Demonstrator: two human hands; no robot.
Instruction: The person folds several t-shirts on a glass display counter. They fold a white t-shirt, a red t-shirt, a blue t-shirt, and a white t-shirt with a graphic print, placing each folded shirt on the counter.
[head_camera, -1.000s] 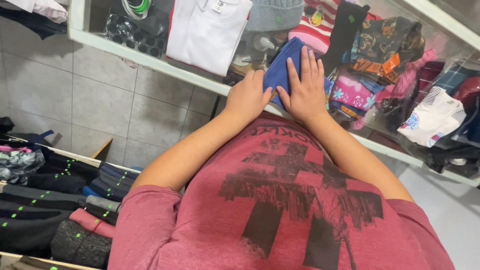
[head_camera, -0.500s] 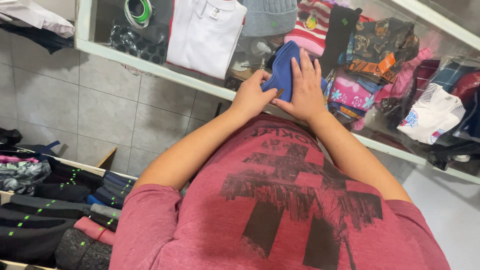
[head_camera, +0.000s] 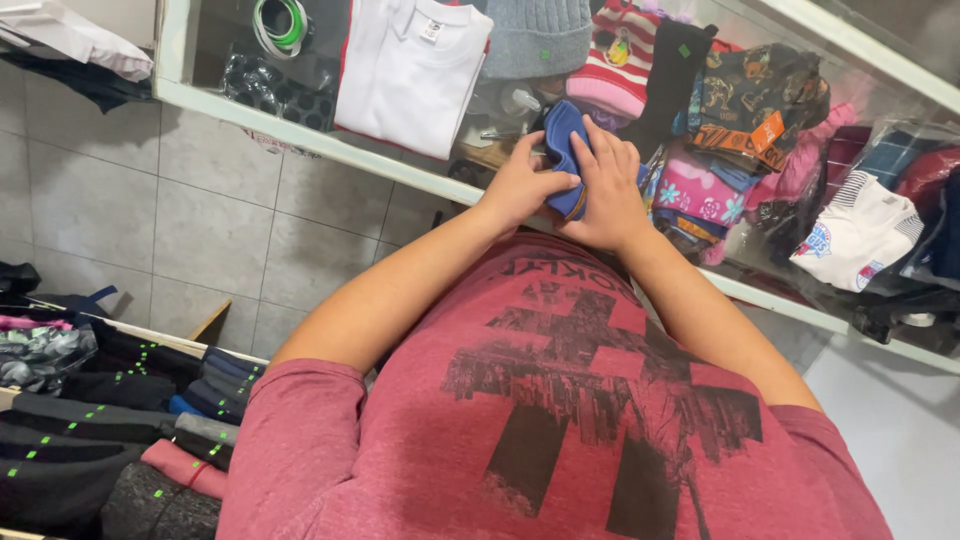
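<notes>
Both hands meet over the glass top of a display counter, with a small folded blue cloth caught between them. The left hand grips the cloth from the left side, thumb laid across its lower edge and fingers curled around behind. The right hand lies flat against the cloth's right face, fingers spread a little and pointing up, pressing it toward the other hand. Only the top of the blue cloth and a strip along its lower edge show; the rest is hidden under the two hands.

Under the glass, just left of the hands, lies a white folded shirt, with a grey knit beanie above it and a red-and-white striped knit hat to the right. Further right sit a patterned dark garment and a pink flowered piece, close beside the right wrist. A white garment in clear plastic lies well off to the right. Down at the lower left, well apart from the hands, rolled dark socks with green tags fill a wooden tray.
</notes>
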